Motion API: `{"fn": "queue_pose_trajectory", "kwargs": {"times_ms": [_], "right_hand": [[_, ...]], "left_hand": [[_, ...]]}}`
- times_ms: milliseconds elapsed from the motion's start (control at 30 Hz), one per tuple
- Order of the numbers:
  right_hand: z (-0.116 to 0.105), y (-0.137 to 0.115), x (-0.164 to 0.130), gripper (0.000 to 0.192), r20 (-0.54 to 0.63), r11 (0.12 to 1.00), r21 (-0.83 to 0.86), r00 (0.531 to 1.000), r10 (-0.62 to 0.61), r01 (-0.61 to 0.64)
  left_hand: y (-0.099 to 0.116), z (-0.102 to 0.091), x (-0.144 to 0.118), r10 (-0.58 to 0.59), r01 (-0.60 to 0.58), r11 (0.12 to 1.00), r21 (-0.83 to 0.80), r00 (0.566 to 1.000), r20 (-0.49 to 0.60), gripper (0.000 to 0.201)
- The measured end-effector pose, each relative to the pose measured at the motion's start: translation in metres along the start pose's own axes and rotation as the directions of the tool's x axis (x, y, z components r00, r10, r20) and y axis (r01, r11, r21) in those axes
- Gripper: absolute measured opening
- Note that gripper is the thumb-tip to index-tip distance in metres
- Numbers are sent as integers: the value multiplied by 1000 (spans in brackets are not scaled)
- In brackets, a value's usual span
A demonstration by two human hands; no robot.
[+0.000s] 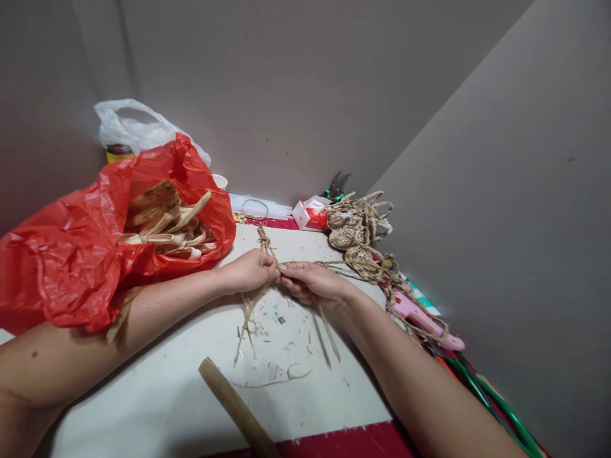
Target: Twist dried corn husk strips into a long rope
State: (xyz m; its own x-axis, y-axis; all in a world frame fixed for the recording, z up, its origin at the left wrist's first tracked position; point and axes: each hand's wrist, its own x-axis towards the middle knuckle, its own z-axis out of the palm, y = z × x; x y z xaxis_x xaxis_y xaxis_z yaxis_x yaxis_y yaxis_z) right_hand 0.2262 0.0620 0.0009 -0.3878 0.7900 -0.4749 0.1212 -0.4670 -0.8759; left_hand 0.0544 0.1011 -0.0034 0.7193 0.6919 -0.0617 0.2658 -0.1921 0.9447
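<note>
Resting on the white counter [157, 394], both your forearms angle in toward its middle. Biggest item: red plastic bag [71, 261] at far left, mouth open, w/ pale dried leaf strips [167, 229] poking out; your left forearm lies just beside its lower edge. Behind it, a white plastic bag [138, 130] against the wall. Right side, near the other wall: heap of coiled twine [358, 232], w/ a loose strand running from it to your hands. Below that heap, a pink tool [422, 318] lies tangled in twine; can't tell exactly what it is. Near edge: a tan stick [233, 407], lying diagonal, well apart from your hands.

Your left hand [251, 270] is closed, fingers pinched on the twig bundle [260, 280], which stands tilted over counter centre, top end rising just behind the hand, lower ends splaying down to the surface. Your right hand [312, 283] meets the left at the same spot, fingertips closed on the twine strand where it touches the bundle. Thin slivers [327, 331] & scraps lie below the right hand. Small red-white box [310, 215] at the back.
</note>
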Motion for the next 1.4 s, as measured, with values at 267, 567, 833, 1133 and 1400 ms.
{"fn": "queue_pose_trajectory", "kwargs": {"times_ms": [267,567,833,1133,1400], "right_hand": [[13,5,3,23,-45,959,283,999,7,6],[34,5,2,33,-196,931,359,981,-1,73],[17,5,4,16,4,881,471,999,44,-40],[2,7,6,14,128,871,490,990,-50,-20],[4,-1,-3,18,65,981,193,997,-49,36]], "left_hand": [[23,-19,-6,-1,-26,901,433,998,62,21],[43,14,-25,-27,60,591,805,998,-55,15],[59,21,-43,26,-161,649,744,981,190,21],[11,-8,1,-110,115,993,35,986,-125,28],[8,-7,-4,-127,126,990,-62,992,-11,25]]}}
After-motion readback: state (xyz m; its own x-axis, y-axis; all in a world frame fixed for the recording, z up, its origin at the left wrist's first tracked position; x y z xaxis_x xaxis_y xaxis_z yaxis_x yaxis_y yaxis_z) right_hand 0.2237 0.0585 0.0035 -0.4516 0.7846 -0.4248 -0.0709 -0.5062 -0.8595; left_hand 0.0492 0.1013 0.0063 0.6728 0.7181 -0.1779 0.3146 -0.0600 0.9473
